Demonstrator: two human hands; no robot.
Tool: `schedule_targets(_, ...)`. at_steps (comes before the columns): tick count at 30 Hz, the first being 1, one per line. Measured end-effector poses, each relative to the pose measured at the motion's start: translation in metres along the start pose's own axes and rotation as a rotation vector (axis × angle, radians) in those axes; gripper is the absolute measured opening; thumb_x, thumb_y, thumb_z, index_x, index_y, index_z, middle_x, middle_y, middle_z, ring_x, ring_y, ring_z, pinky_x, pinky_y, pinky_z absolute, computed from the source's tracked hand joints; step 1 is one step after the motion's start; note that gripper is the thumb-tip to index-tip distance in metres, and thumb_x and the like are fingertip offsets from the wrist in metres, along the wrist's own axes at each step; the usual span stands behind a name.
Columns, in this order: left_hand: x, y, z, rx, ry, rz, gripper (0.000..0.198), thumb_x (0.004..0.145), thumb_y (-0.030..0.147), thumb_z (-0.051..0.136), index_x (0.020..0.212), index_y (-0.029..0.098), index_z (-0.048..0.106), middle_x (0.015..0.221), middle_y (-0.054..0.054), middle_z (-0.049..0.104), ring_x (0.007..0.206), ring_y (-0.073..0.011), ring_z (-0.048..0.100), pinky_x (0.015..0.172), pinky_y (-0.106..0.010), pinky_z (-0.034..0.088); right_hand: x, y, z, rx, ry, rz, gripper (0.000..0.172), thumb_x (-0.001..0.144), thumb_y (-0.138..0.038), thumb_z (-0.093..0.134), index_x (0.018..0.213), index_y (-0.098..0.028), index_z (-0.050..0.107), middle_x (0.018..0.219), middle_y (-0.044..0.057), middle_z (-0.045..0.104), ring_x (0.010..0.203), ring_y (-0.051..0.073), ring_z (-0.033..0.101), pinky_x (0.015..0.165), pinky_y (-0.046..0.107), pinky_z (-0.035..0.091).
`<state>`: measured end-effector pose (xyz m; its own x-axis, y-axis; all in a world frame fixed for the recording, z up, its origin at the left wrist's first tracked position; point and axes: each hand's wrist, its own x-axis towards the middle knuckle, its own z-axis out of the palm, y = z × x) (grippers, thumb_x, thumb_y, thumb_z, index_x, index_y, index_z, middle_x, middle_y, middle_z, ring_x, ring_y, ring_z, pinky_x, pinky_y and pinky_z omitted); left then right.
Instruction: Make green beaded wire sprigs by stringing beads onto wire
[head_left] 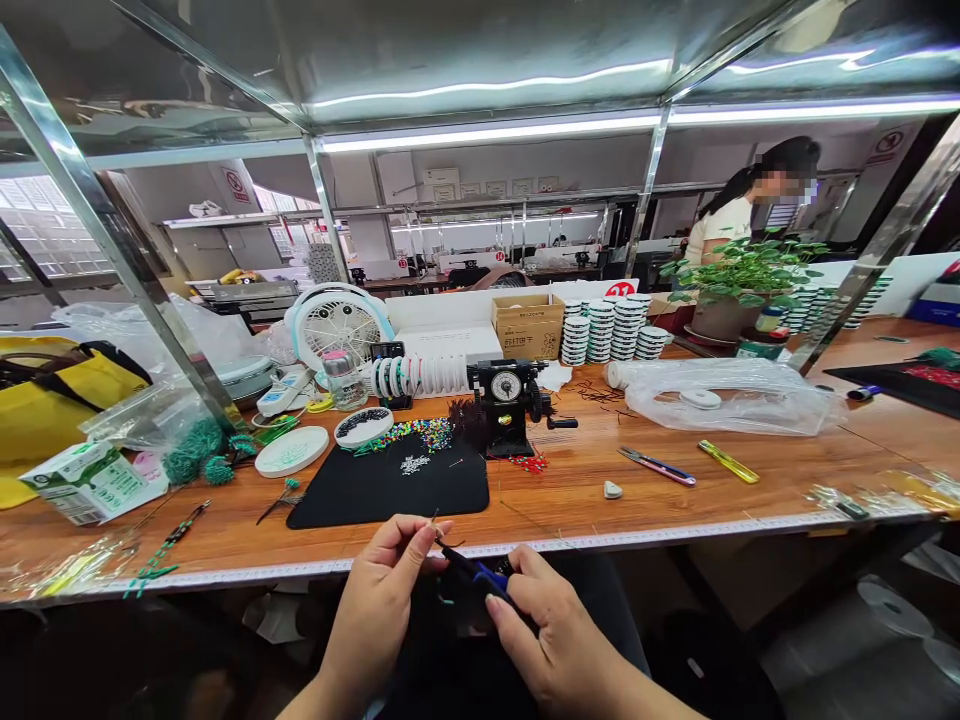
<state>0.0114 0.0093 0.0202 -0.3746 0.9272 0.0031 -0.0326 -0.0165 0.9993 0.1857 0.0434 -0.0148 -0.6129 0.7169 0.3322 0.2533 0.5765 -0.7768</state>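
Just in front of the table edge, my left hand [385,585] pinches a thin dark wire-like strand [437,516] between thumb and fingers. My right hand [544,620] is closed around a pair of pliers [480,572] with blue and black handles. Their dark jaws point left and reach the fingertips of my left hand; whether they grip the strand I cannot make out. Beyond my hands lies a black mat [390,490] with multicoloured beads [427,434] and a small heap of whitish pieces [414,465].
A black winding machine [506,390] with a dial and crank stands behind the mat, white spools [420,376] on its left. Tweezers [656,466], a yellow cutter knife [727,461] and a white lump [613,490] lie right. A person [724,225] is beyond a potted plant [739,280].
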Motion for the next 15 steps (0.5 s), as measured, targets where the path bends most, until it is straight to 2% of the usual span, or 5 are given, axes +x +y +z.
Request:
schedule_targets(2, -0.001, 0.001, -0.006, 0.193, -0.022, 0.129, 0.015, 0.078, 0.033, 0.062, 0.075, 0.018, 0.063, 0.071, -0.002, 0.06, 0.067, -0.0147, 0.052, 0.065, -0.023, 0.041, -0.003, 0.002, -0.007, -0.087, -0.028, -0.024, 0.027, 0.086, -0.025, 0.042, 0.06, -0.017, 0.043, 0.081, 0.007, 0.049, 0.079, 0.018, 0.049, 0.072, 0.03, 0.044)
schedule_targets(4, -0.002, 0.002, -0.01, 0.283, -0.063, 0.197, 0.016, 0.08, 0.032, 0.059, 0.071, 0.019, 0.06, 0.062, 0.0, 0.052, 0.061, -0.0137, 0.046, 0.06, -0.022, 0.037, -0.005, 0.003, -0.012, -0.165, -0.054, -0.043, 0.026, 0.086, -0.026, 0.042, 0.061, -0.018, 0.045, 0.081, 0.009, 0.05, 0.079, 0.019, 0.05, 0.073, 0.032, 0.045)
schedule_targets(7, -0.004, 0.004, -0.012, 0.33, -0.093, 0.209, 0.017, 0.083, 0.031, 0.054, 0.071, 0.02, 0.058, 0.062, 0.001, 0.047, 0.058, -0.013, 0.04, 0.055, -0.022, 0.034, -0.007, 0.004, -0.018, -0.233, -0.075, -0.075, 0.024, 0.086, -0.026, 0.042, 0.065, -0.018, 0.048, 0.083, 0.01, 0.051, 0.079, 0.02, 0.051, 0.072, 0.033, 0.047)
schedule_targets(10, -0.006, 0.006, -0.011, 0.368, -0.086, 0.249, 0.017, 0.083, 0.031, 0.053, 0.071, 0.02, 0.057, 0.065, 0.0, 0.048, 0.062, -0.0142, 0.041, 0.059, -0.023, 0.035, -0.008, 0.002, -0.021, -0.271, -0.076, -0.106, 0.023, 0.086, -0.025, 0.042, 0.066, -0.018, 0.05, 0.083, 0.011, 0.052, 0.078, 0.02, 0.051, 0.07, 0.033, 0.048)
schedule_targets(15, -0.01, 0.007, -0.011, 0.298, -0.064, 0.225, 0.017, 0.08, 0.032, 0.058, 0.07, 0.019, 0.058, 0.063, 0.0, 0.048, 0.06, -0.0132, 0.04, 0.056, -0.022, 0.034, -0.011, 0.001, -0.023, -0.296, -0.005, -0.2, 0.02, 0.085, -0.021, 0.044, 0.067, -0.018, 0.052, 0.083, 0.01, 0.053, 0.075, 0.019, 0.052, 0.066, 0.03, 0.05)
